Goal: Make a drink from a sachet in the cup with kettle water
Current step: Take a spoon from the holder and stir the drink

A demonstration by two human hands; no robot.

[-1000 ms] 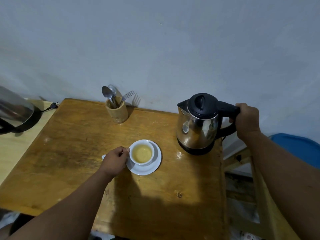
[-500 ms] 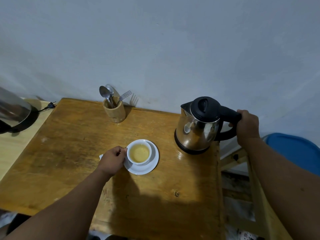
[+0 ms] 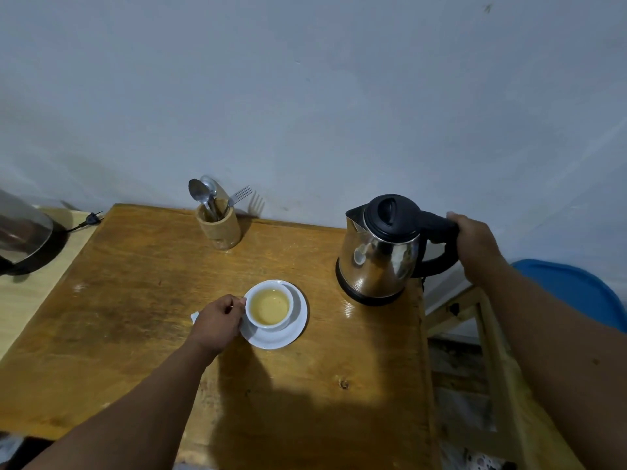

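A white cup filled with pale yellow liquid stands on a white saucer in the middle of the wooden table. My left hand grips the cup at its left side, where the handle is hidden by my fingers. A small white scrap, maybe the sachet, peeks out behind that hand. The steel kettle with a black lid stands on the table's right edge. My right hand is curled round its black handle.
A bamboo holder with spoons and a fork stands at the back by the wall. A second steel appliance and a plug sit on the lighter surface at far left. A blue lid and wooden frame lie right of the table.
The kettle went from slightly tilted to standing upright on the table's right edge, my right hand still on its handle. My left hand stays at the cup.
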